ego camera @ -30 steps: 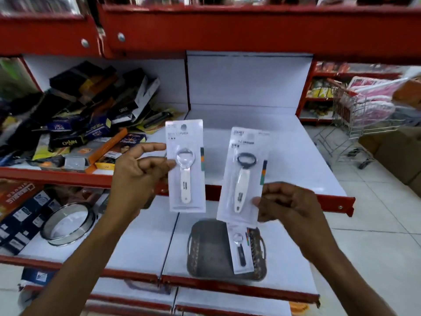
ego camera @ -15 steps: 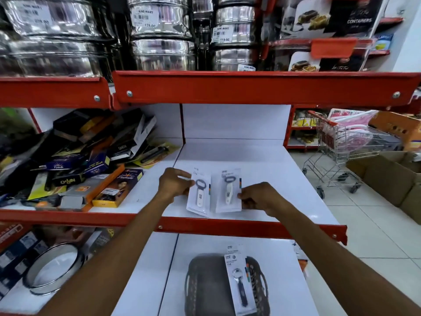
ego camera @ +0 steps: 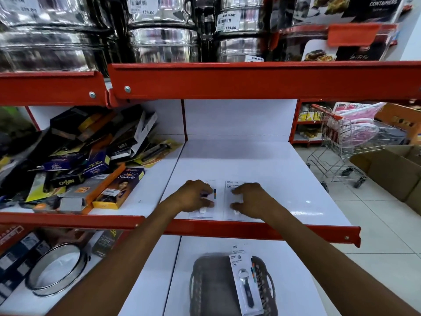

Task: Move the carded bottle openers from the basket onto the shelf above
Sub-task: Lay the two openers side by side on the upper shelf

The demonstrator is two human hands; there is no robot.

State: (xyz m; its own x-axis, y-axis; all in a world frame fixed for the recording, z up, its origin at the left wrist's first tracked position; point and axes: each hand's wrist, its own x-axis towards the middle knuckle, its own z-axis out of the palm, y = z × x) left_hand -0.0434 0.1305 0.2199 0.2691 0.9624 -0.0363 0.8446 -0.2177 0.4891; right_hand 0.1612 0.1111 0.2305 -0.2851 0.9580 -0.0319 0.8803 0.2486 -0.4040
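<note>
White laminate shelf (ego camera: 284, 179) w/ a red metal front lip carries two clear-fronted white carded bottle openers, lying flat side by side near the front edge: left card (ego camera: 210, 201) under the left hand (ego camera: 193, 198), right card (ego camera: 229, 201) under the right hand (ego camera: 252, 200). Both hands rest palm-down w/ fingers spread and pressing on the cards, not pinching; cards just beside each other, narrow gap between. Half a sec ago the hands gripped the cards by their outer edges as the cards came down; now both lie flat and the hands cover them. On the lower white shelf sits a dark grey plastic basket (ego camera: 205, 286) w/ handles, holding one more carded opener w/ a dark handle (ego camera: 247, 286), leaning upright-ish against the basket's right side; a second card top (ego camera: 238, 248) peeks behind it. Left bay: messy heap of black, yellow and orange boxes (ego camera: 86, 160), its nearest orange box well apart from the left hand. Round steel-rimmed sieve (ego camera: 57, 270) lower left. Stacked steel tins (ego camera: 164, 44) on the red shelf above. Wire shopping trolley (ego camera: 344, 142) and brown cardboard cartons (ego camera: 391, 169) on the tiled floor to the right. Open room: back and right part of the white shelf is bare; red lip of the upper shelf overhangs it.
</note>
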